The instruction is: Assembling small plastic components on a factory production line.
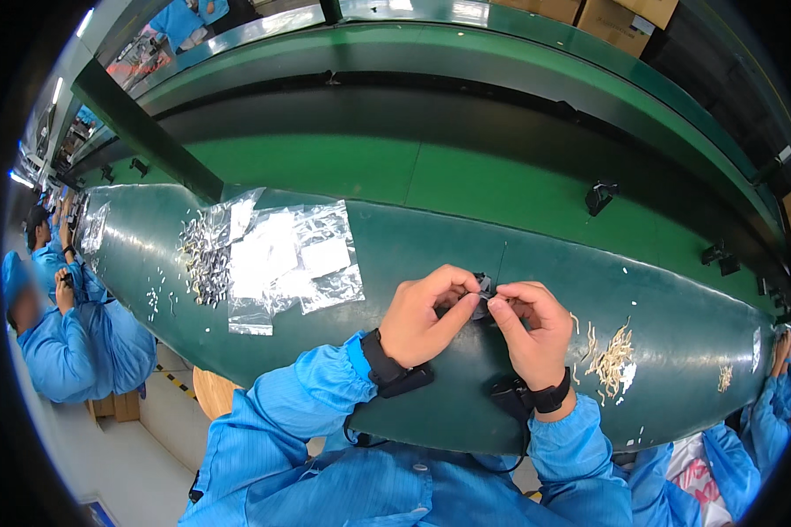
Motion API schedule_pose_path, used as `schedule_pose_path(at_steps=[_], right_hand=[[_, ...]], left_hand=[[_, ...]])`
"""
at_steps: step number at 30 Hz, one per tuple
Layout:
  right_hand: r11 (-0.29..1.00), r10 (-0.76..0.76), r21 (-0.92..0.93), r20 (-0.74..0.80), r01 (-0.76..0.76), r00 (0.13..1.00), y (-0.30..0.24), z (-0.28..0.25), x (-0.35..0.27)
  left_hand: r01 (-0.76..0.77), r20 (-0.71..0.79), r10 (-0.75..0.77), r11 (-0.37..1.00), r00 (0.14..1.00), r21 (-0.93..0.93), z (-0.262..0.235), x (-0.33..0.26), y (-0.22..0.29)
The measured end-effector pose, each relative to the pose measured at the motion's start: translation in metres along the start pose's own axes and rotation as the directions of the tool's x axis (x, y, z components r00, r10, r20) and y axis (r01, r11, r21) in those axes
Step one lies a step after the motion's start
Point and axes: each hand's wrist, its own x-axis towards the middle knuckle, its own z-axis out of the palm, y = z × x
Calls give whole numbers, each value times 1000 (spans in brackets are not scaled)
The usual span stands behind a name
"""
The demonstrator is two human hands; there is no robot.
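Above the dark green table, my left hand and my right hand meet, thumbs and forefingers closed on a small black part. Much of the part is hidden by my fingertips, so its exact kind cannot be made out. A black band with a dark box circles each wrist. Right of my right hand lies a loose heap of thin cream strips. Further left are clear plastic bags with white contents, next to a heap of small dark and pale pieces.
Beyond the table runs a green conveyor belt carrying black parts. A dark green post rises at the far left. Co-workers in blue sit left and right. Cardboard boxes stand at the back.
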Motion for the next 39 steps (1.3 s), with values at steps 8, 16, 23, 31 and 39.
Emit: schedule_pose_path(at_steps=[8,16,23,31,39], right_hand=[[995,-8,100,101,-3,995,-1,2,0],[999,-18,39,48,16,999,-3,0,2],[1000,-23,9,39,22,999,0,-1,2],[993,-105,-56,14,105,994,0,-3,1],[949,-195,-237,78,208,978,-17,-4,3]], left_hand=[[-40,-102,30,994,994,-98,7,3,-8],[-68,-28,66,993,997,-96,5,2,-8],[-39,-20,37,994,999,-102,3,2,-8],[96,115,-87,992,990,-79,0,-2,1],[157,148,-140,981,979,-112,-3,-4,3]])
